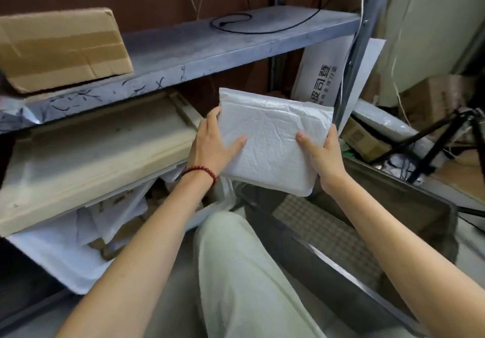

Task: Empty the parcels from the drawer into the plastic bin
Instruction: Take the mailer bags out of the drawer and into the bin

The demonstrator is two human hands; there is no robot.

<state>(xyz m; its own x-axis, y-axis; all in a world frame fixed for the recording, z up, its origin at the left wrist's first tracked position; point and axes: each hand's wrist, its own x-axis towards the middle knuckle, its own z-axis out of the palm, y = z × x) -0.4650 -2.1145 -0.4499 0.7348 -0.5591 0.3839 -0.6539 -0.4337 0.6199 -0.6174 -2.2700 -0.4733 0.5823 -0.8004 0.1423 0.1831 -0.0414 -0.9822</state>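
Observation:
A white padded parcel is held in the air above the near end of the dark plastic bin. My left hand grips its left edge, thumb on top. Its right edge is gripped by my right hand. The bin's grid-patterned floor shows below the parcel, and no parcels are visible in it. At lower left the open white drawer holds several white and brown parcels, partly hidden under the beige cabinet top.
A grey metal shelf runs above, with a cardboard box and a black cable on it. Boxes, a white printed bag and a black tripod crowd the right. My knee sits between drawer and bin.

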